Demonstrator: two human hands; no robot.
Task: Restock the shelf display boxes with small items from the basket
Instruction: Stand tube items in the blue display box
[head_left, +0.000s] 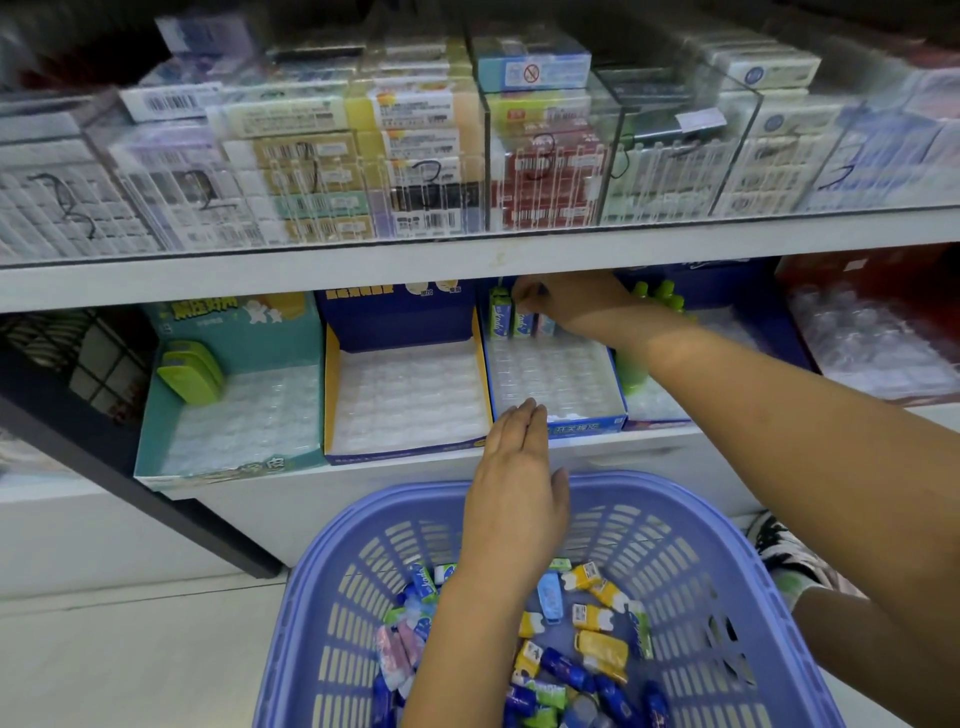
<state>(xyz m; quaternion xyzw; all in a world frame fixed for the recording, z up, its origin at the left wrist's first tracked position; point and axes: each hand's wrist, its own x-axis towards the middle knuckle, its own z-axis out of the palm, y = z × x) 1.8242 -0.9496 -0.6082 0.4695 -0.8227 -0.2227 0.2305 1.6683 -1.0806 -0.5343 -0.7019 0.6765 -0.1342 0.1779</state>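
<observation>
At the bottom centre of the frame, the purple slotted basket (691, 561) holds my supply: a loose heap of small packets (587, 644) in yellow, blue, green and pink, lying on its floor. My left hand (511, 493) hovers above the basket's far rim, palm down, fingers straight and close together, holding nothing; its fingertips reach the front lip of the blue display box (558, 384) at centre frame.

My right hand (566, 306) is deep in that same box, just under the edge of the shelf above, with my forearm crossing in from the right of the frame. Its fingers are curled together at the row of upright packets (511, 317) standing against the box's back wall; they look pinched on the top of one, but I cannot tell for sure. The rest of the box's clear plastic tray is bare.

Left of it sits a blue-and-yellow box (405, 395) with an unfilled tray, and further left a teal box (234, 410) with green cases (189, 371) at its back left corner. Across the upper frame, clear bins (467, 156) are stacked with small cartons.
</observation>
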